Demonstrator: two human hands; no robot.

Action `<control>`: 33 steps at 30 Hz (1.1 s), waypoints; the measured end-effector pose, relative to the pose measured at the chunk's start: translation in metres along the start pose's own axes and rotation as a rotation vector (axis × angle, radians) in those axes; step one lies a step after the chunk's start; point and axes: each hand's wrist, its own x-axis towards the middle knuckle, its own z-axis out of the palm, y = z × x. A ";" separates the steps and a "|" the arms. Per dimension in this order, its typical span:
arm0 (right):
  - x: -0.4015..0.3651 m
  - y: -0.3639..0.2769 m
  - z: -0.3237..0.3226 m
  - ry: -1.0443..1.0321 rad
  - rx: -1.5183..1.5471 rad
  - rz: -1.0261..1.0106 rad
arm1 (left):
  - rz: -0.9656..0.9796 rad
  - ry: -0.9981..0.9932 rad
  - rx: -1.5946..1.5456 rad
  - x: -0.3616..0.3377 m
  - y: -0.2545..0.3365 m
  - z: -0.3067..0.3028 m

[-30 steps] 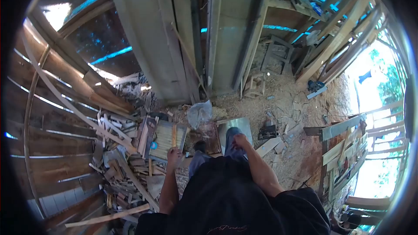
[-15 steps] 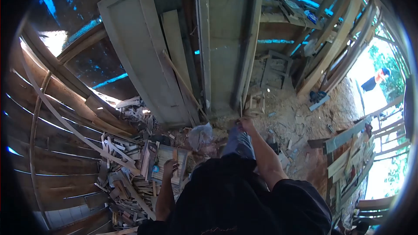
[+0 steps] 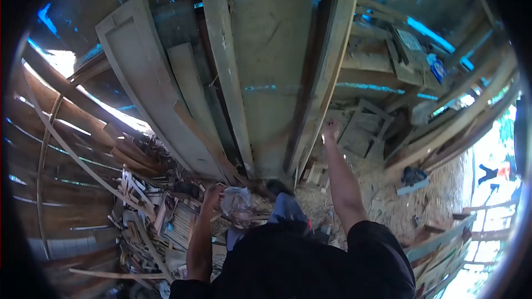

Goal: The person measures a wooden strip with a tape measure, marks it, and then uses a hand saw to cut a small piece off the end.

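My right hand (image 3: pixel 331 129) is raised beside the right edge of a tall wooden frame with a recessed panel (image 3: pixel 271 77), which stands upright against the wall. Its fingers are closed; what they hold, if anything, is too small to make out. Lower down, my left hand (image 3: pixel 213 194) hangs near a clear plastic bag (image 3: pixel 236 199) on the floor. Its fingers are loosely bent and apart, with nothing visible in them. A second panelled board (image 3: pixel 147 83) and a narrower plank (image 3: pixel 194 86) lean to the left of the frame.
Wood offcuts (image 3: pixel 136 232) lie heaped at the left. A shelf (image 3: pixel 366 62) with odds and ends is on the right wall, with a small wooden frame (image 3: pixel 366 127) below. Long timbers (image 3: pixel 460 138) lean at the right. Shavings cover the floor (image 3: pixel 382 194). A person (image 3: pixel 501 171) is outside.
My view has moved closer to the tall frame. My right hand has risen up along its right side, arm stretched further forward. My left hand has moved up towards the plastic bag.
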 end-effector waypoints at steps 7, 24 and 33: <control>0.103 -0.033 0.012 0.013 0.138 -0.350 | 0.175 -0.043 -0.055 -0.007 0.036 0.070; -0.105 -0.061 -0.017 -0.464 0.332 -0.433 | 0.391 0.013 -0.364 -0.038 0.067 0.084; -0.368 -0.224 0.078 -0.857 0.513 -0.973 | 0.706 0.054 -0.064 -0.135 0.041 -0.040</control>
